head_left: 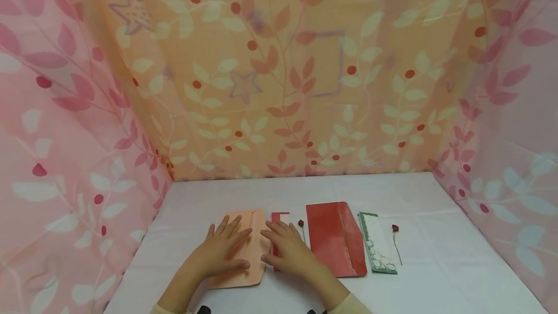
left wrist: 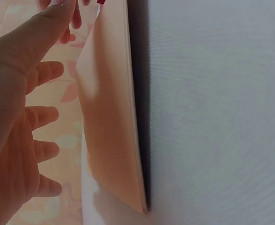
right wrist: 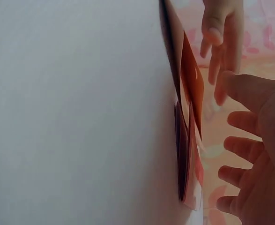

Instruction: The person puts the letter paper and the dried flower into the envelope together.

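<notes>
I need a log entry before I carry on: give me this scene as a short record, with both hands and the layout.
Left hand: left hand hovers over the peach envelope, fingers spread
Right hand: right hand hovers over the red-and-white card, fingers spread
Held: nothing
Layout, head view, left to right: peach envelope, red-and-white card, first red flower, red envelope, green-edged card, second red flower
Surface: white tabletop

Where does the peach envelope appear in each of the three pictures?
Head: the peach envelope, lower half, left of centre, partly behind the left hand.
Left wrist: left of centre, from top edge nearly to bottom.
Right wrist: upper part, right of centre.
Shared landmark: the white tablecloth.
</notes>
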`<action>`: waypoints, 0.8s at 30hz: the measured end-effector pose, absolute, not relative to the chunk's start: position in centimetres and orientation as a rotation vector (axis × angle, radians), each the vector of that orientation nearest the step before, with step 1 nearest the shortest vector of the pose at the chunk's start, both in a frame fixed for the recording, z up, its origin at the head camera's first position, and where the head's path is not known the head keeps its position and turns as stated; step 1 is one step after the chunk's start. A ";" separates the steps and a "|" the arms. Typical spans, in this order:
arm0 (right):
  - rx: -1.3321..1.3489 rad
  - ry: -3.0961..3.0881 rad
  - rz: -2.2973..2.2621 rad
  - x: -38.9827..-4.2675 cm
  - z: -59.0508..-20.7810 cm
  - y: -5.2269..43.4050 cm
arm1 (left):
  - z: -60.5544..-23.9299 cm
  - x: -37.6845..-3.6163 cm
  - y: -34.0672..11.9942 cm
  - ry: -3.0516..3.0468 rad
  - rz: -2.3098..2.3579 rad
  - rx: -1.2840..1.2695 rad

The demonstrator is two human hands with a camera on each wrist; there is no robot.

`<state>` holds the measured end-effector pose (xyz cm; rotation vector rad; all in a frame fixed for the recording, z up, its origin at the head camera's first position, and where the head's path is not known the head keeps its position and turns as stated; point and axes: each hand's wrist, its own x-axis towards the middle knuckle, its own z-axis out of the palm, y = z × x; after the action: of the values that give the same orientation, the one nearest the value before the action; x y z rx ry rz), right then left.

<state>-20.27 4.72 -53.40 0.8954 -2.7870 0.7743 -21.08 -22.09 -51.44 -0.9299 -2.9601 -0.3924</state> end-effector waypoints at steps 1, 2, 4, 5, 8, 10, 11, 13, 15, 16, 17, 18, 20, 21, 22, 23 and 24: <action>0.891 -2.803 0.778 -20.3 -53.4 4.6 | -51.4 -21.0 -22.1 -2.965 -0.406 -0.933; 0.882 -2.818 0.781 -20.3 -53.5 4.4 | -51.4 -21.0 -22.0 -2.971 -0.419 -0.936; 0.872 -2.833 0.770 -20.2 -53.5 4.3 | -51.3 -20.8 -21.9 -2.984 -0.436 -0.941; 0.869 -2.836 0.770 -20.2 -53.6 4.2 | -51.3 -20.8 -21.8 -2.989 -0.440 -0.942; 0.857 -2.834 0.809 -20.3 -53.9 4.1 | -51.3 -20.8 -21.7 -2.998 -0.436 -0.942; 0.849 -2.831 0.839 -20.3 -54.1 4.0 | -51.5 -20.8 -21.7 -2.994 -0.432 -0.948; 0.846 -2.826 0.856 -20.3 -54.2 3.9 | -51.5 -20.9 -21.7 -2.990 -0.433 -0.955; 0.834 -2.818 0.863 -20.3 -54.4 3.8 | -51.8 -20.9 -21.7 -2.980 -0.440 -0.973; 0.828 -2.808 0.832 -20.3 -54.6 3.7 | -51.9 -21.0 -21.7 -2.973 -0.442 -0.985; 0.831 -2.798 0.814 -20.3 -54.7 3.6 | -52.0 -21.0 -21.7 -2.971 -0.437 -0.986; 0.832 -2.794 0.798 -20.4 -54.8 3.5 | -52.0 -20.9 -21.7 -2.972 -0.435 -0.984; 0.832 -2.793 0.779 -20.4 -55.0 3.4 | -52.0 -20.9 -21.7 -2.973 -0.434 -0.980; 0.836 -2.793 0.739 -20.5 -55.2 3.2 | -52.1 -20.9 -21.7 -2.973 -0.425 -0.978; 0.838 -2.792 0.716 -20.5 -55.4 3.1 | -52.1 -20.9 -21.6 -2.973 -0.424 -0.976; 0.838 -2.798 0.692 -20.6 -55.5 3.1 | -52.1 -20.8 -21.6 -2.969 -0.424 -0.976; 0.837 -2.806 0.673 -20.6 -55.6 3.0 | -52.2 -20.8 -21.6 -2.966 -0.422 -0.976; 0.840 -2.809 0.650 -20.6 -55.7 3.0 | -52.2 -20.8 -21.5 -2.962 -0.426 -0.976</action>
<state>-20.61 3.02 -55.70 0.8397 -2.8088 0.6496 -20.82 -21.54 -52.16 -0.9758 -2.9625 -0.4256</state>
